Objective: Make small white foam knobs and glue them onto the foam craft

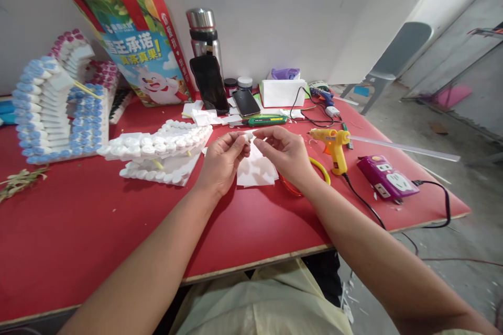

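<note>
My left hand point(225, 161) pinches a small white rolled piece of paper point(248, 137) between thumb and fingers. From the other side my right hand point(283, 153) has its thumb and forefinger closed at the paper's edge. Under both hands lie thin white paper sheets point(256, 170) on the red table point(157, 241). Just left of my left hand stands a white structure covered in rows of paper rosettes point(151, 147), with yellowish sticks between its layers. A red and yellow ring point(323, 168) lies partly hidden behind my right hand.
A yellow glue gun point(334, 146) holds a long clear stick, near a purple power strip point(387, 178). Behind are a green cutter point(267, 120), phone point(210, 84), steel flask point(202, 26) and printed bag point(145, 57). Blue-and-white paper pieces point(43, 110) stand left.
</note>
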`<state>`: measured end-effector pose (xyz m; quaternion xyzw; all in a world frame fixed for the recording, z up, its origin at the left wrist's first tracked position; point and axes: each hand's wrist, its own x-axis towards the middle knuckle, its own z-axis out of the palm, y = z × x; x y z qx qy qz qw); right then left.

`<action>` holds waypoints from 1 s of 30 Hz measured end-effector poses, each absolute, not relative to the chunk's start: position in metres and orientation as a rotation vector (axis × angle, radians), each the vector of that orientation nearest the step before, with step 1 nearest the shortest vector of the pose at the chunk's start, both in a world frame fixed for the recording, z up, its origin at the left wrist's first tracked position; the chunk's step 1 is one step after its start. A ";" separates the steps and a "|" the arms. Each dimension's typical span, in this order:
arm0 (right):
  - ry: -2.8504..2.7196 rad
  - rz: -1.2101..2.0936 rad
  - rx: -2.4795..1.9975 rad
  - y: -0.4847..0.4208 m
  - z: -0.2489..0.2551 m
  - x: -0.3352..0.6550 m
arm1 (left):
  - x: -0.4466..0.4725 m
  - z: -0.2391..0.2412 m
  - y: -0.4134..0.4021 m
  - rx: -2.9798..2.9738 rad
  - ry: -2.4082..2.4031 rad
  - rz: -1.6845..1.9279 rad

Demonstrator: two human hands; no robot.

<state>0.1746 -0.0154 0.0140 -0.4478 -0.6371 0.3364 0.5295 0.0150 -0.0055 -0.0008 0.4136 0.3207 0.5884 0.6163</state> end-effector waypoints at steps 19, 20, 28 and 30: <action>-1.653 0.655 -0.963 -0.015 0.009 0.178 | 0.008 0.003 -0.011 1.682 1.027 1.478; -1.662 0.648 -0.956 -0.014 0.009 0.179 | 0.007 0.003 -0.010 1.732 1.018 1.500; -1.689 0.656 -0.920 -0.015 0.012 0.183 | 0.004 0.004 -0.009 1.895 0.920 1.487; -1.662 0.699 -0.935 -0.015 0.012 0.185 | 0.006 0.005 -0.011 1.905 0.942 1.486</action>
